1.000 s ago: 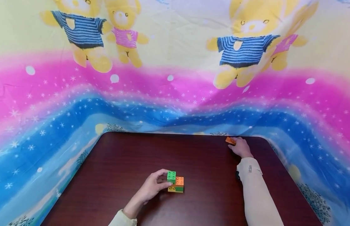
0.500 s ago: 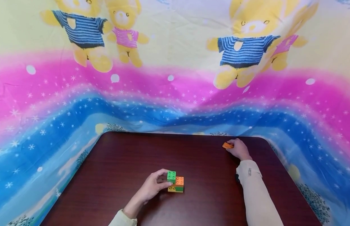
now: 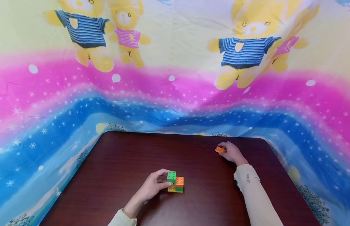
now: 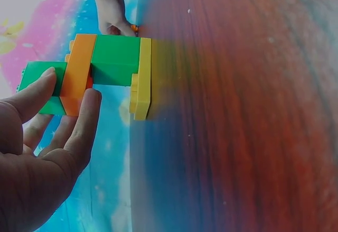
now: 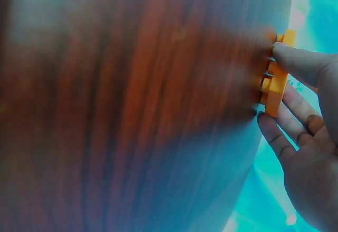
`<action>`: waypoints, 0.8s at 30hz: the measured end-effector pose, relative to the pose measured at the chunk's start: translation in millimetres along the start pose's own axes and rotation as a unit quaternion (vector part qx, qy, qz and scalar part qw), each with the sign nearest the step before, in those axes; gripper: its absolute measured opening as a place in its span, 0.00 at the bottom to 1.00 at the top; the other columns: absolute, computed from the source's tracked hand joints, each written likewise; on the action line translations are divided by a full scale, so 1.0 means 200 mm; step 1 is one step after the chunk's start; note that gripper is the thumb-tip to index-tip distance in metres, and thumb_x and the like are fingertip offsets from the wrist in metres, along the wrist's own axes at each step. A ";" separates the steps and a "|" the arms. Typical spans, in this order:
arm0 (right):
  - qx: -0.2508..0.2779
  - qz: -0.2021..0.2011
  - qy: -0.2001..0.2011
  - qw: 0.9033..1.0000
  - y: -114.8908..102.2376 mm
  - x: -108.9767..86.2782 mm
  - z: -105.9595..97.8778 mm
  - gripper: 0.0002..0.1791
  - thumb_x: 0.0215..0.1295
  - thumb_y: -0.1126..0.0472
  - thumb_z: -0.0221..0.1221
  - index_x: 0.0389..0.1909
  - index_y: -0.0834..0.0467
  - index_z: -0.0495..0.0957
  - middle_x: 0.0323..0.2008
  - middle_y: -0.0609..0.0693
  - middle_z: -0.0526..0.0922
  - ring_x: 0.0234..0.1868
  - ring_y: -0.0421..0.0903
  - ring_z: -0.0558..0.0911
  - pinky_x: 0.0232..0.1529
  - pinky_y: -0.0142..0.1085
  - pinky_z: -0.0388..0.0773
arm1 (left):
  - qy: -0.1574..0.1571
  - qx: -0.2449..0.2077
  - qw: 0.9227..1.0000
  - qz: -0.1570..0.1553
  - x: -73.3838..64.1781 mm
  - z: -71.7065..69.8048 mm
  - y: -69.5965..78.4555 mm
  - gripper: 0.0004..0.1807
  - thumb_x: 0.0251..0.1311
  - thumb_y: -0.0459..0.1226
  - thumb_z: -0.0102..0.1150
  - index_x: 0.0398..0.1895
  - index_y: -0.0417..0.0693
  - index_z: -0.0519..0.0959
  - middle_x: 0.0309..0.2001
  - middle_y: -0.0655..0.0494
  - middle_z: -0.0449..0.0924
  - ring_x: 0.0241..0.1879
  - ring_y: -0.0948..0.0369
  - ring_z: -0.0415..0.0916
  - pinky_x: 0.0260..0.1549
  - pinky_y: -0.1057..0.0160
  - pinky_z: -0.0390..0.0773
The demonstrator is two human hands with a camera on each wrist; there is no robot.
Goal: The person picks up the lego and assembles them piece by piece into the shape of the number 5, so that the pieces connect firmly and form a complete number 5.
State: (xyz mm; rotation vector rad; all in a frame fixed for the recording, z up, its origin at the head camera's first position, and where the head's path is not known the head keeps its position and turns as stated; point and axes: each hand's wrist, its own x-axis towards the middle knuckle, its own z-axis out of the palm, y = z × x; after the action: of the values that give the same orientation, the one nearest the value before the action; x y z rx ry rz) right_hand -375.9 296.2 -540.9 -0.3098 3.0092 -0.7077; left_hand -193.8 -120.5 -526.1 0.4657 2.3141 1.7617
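Note:
Near the middle of the table, my left hand (image 3: 152,187) grips a stack of toy building bricks by its upper part. A green brick (image 3: 171,175) tops the stack, over an orange brick (image 4: 79,65), a second green brick (image 4: 117,57) and a thin yellow plate (image 4: 144,79) at the bottom. In the left wrist view the thumb presses the top green brick and a fingertip touches the orange one. Farther off to the right, my right hand (image 3: 232,153) pinches a flat orange brick (image 5: 279,81) between thumb and fingers. Its studs face left in the right wrist view.
Both hands work over a dark brown table (image 3: 129,157) with rounded far corners. Along its back and sides hangs a cloth (image 3: 175,84) printed with teddy bears, snowflakes and pink and blue bands.
My right hand, with the flat orange brick, has come left and nearer from the table's far edge. My left hand and the stack stay where they were. The head view has shifted slightly.

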 end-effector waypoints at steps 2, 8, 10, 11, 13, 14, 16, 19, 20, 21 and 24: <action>-0.006 -0.012 -0.003 1.000 -0.03 -0.01 0.01 0.28 0.70 0.60 0.66 0.70 0.57 0.75 0.51 0.61 0.77 0.46 0.55 0.80 0.53 0.56 0.78 | 0.000 0.003 1.000 -0.003 0.00 0.00 0.00 0.19 0.65 0.37 0.71 0.57 0.47 0.80 0.50 0.48 0.83 0.48 0.57 0.84 0.41 0.66 0.83; -0.004 -0.036 -0.010 0.999 -0.10 -0.04 -0.02 0.26 0.72 0.58 0.65 0.69 0.53 0.76 0.52 0.59 0.76 0.44 0.52 0.78 0.54 0.56 0.78 | 0.001 -0.008 1.000 -0.002 0.00 0.00 0.02 0.19 0.65 0.36 0.70 0.57 0.46 0.80 0.50 0.48 0.83 0.48 0.56 0.84 0.40 0.67 0.83; 0.000 -0.045 -0.014 0.999 -0.13 -0.05 -0.03 0.25 0.72 0.58 0.65 0.68 0.53 0.76 0.52 0.59 0.76 0.44 0.51 0.79 0.55 0.57 0.78 | 0.003 -0.011 1.000 0.001 0.00 0.01 0.02 0.19 0.65 0.35 0.70 0.57 0.46 0.80 0.50 0.48 0.83 0.48 0.55 0.84 0.40 0.67 0.83; 0.000 -0.050 -0.017 0.999 -0.14 -0.06 -0.03 0.24 0.72 0.58 0.65 0.67 0.53 0.76 0.52 0.58 0.76 0.44 0.51 0.79 0.55 0.57 0.78 | 0.003 -0.012 1.000 0.001 0.00 0.01 0.02 0.19 0.65 0.35 0.70 0.57 0.46 0.80 0.50 0.48 0.83 0.49 0.55 0.84 0.40 0.67 0.83; 0.001 -0.053 -0.021 0.998 -0.16 -0.08 -0.04 0.24 0.72 0.58 0.65 0.67 0.53 0.77 0.51 0.57 0.77 0.44 0.50 0.79 0.55 0.56 0.79 | 0.003 -0.010 1.000 0.003 0.00 0.01 0.02 0.19 0.65 0.35 0.70 0.57 0.46 0.80 0.50 0.48 0.83 0.48 0.55 0.84 0.41 0.67 0.83; 0.001 -0.055 -0.022 0.998 -0.18 -0.09 -0.04 0.24 0.71 0.58 0.65 0.67 0.54 0.77 0.50 0.56 0.77 0.43 0.49 0.78 0.54 0.55 0.79 | 0.003 -0.006 1.000 0.002 0.00 0.02 0.02 0.18 0.64 0.35 0.70 0.57 0.46 0.80 0.50 0.48 0.84 0.48 0.55 0.84 0.41 0.67 0.83; -0.001 -0.060 -0.023 0.998 -0.20 -0.11 -0.05 0.24 0.71 0.58 0.66 0.66 0.53 0.77 0.49 0.54 0.77 0.42 0.48 0.78 0.53 0.54 0.79 | 0.002 -0.003 1.000 0.002 0.00 0.02 0.02 0.18 0.64 0.35 0.70 0.56 0.46 0.81 0.50 0.49 0.84 0.48 0.55 0.84 0.41 0.67 0.83; -0.001 -0.063 -0.019 0.998 -0.23 -0.13 -0.06 0.24 0.71 0.57 0.66 0.66 0.52 0.77 0.49 0.53 0.78 0.42 0.47 0.79 0.53 0.53 0.80 | 0.003 0.000 1.000 0.009 0.00 0.02 0.02 0.18 0.64 0.35 0.71 0.56 0.46 0.81 0.49 0.48 0.84 0.48 0.56 0.84 0.41 0.67 0.83; 0.001 -0.066 -0.018 0.998 -0.24 -0.14 -0.06 0.24 0.71 0.57 0.66 0.66 0.52 0.77 0.49 0.53 0.78 0.43 0.47 0.79 0.53 0.53 0.80 | 0.003 0.002 1.000 0.009 0.00 0.02 0.01 0.18 0.64 0.35 0.71 0.56 0.46 0.81 0.49 0.49 0.84 0.48 0.56 0.84 0.41 0.67 0.82; 0.002 -0.070 -0.016 0.997 -0.25 -0.14 -0.06 0.24 0.70 0.57 0.67 0.66 0.52 0.77 0.49 0.53 0.79 0.43 0.47 0.79 0.53 0.54 0.80 | 0.003 0.004 1.000 0.010 0.00 0.02 0.01 0.18 0.64 0.35 0.71 0.56 0.46 0.81 0.49 0.48 0.84 0.48 0.56 0.84 0.41 0.67 0.82; 0.007 -0.082 -0.009 0.997 -0.29 -0.16 -0.07 0.25 0.70 0.57 0.68 0.66 0.51 0.77 0.48 0.51 0.79 0.44 0.47 0.79 0.53 0.53 0.80 | 0.002 0.015 1.000 0.009 0.00 0.02 0.01 0.17 0.64 0.36 0.71 0.55 0.48 0.81 0.49 0.49 0.84 0.47 0.57 0.84 0.41 0.67 0.83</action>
State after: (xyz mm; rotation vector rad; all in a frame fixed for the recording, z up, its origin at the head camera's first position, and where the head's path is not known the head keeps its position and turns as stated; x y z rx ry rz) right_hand -334.5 258.9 -503.3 -0.5657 2.9846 -0.7318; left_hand -193.0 -116.6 -525.7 0.4895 2.3493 1.7398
